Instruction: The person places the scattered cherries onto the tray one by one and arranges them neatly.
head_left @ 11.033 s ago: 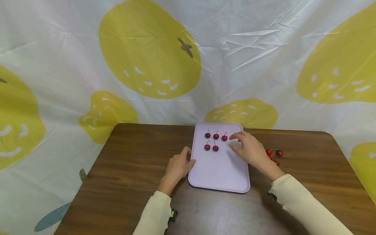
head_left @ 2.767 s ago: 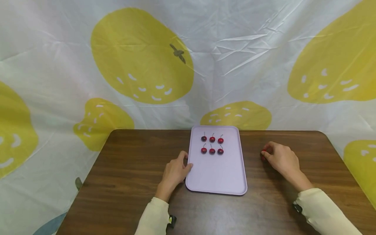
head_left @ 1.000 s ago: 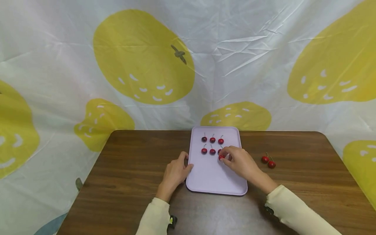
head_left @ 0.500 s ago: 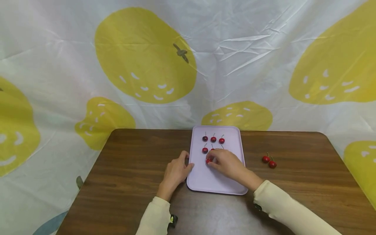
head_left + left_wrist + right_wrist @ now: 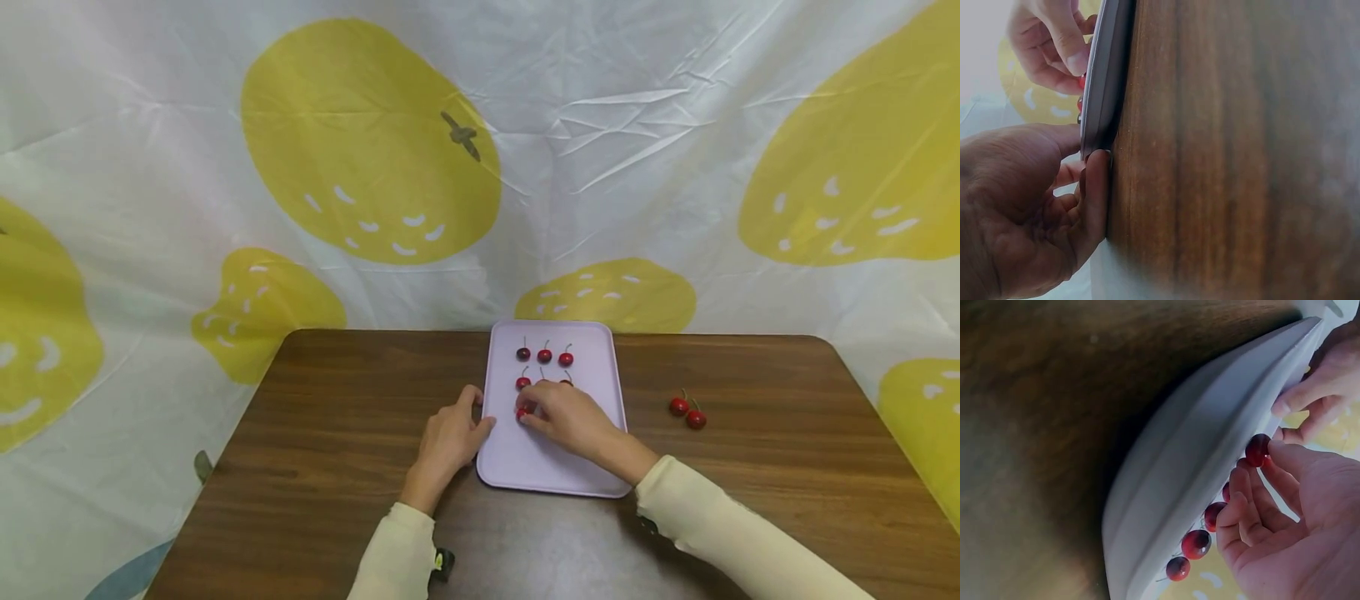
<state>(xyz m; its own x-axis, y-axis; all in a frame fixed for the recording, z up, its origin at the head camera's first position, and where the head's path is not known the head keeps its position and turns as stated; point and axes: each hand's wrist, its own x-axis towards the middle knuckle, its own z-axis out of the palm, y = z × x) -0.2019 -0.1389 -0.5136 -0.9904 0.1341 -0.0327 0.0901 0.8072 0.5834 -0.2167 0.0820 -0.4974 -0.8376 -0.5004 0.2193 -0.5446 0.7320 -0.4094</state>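
Note:
My right hand (image 5: 570, 417) pinches a red cherry (image 5: 1257, 450) between thumb and fingers, low over the pale lilac tray (image 5: 540, 462). Above that hand, cherries with stems stand in two rows, such as the dark cherry (image 5: 523, 354) at the far left; the second row is partly covered by the fingers. At the tray's left edge my left hand (image 5: 448, 433) holds the rim, its thumb (image 5: 1063, 139) over the top and its fingers against the side, as the left wrist view shows.
Two cherries (image 5: 687, 412) lie on the brown wooden table (image 5: 780, 417) right of the tray. Behind the table hangs a white cloth (image 5: 600, 150) with yellow fruit prints, close to the tray's far end.
My right hand fetched a cherry from the right-hand pile and carried it left across the tray, below the second row. A sixth cherry joined the rows earlier. The left hand stayed at the rim.

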